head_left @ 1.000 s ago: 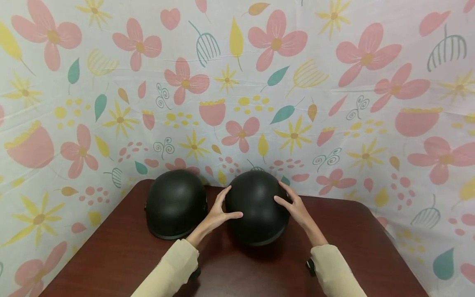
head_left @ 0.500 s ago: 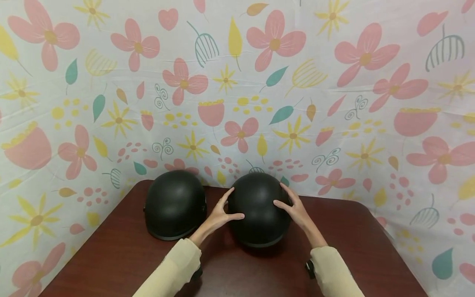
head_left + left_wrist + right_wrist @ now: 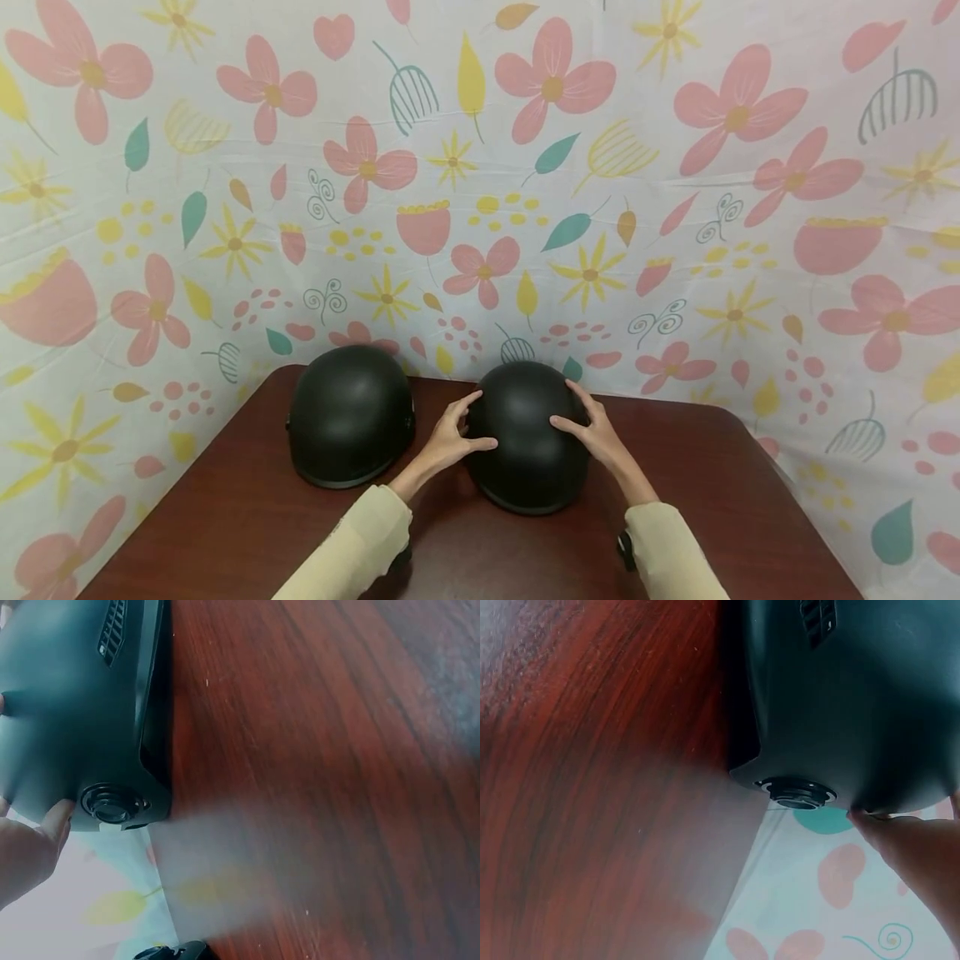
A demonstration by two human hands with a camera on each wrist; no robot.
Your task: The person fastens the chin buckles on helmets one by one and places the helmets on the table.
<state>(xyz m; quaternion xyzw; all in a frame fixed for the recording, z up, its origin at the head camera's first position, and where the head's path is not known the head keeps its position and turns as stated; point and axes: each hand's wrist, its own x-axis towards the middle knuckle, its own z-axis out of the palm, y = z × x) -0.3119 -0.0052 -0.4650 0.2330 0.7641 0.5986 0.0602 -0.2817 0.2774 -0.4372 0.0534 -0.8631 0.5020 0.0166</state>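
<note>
A matte black helmet (image 3: 525, 475) is at the middle of the table, its dome facing up and toward the head camera. My left hand (image 3: 446, 437) holds its left side, thumb on the front of the shell and fingers spread round the side. On the opposite side my right hand (image 3: 603, 433) grips it the same way. The left wrist view shows a round black fitting (image 3: 111, 804) and a slotted vent (image 3: 112, 634) on the shell, its rim close over the wood. A matching round fitting (image 3: 799, 793) shows in the right wrist view.
A second black helmet (image 3: 351, 417) stands left of the held one, near my left forearm. Both are on a dark reddish-brown table (image 3: 697, 500). A flower-printed cloth (image 3: 480, 192) hangs right behind the table's back edge.
Between both hands, the helmet has shifted a little toward me and slightly right, coming lower in the head view. The grip looks the same, and the second helmet stays in place.
</note>
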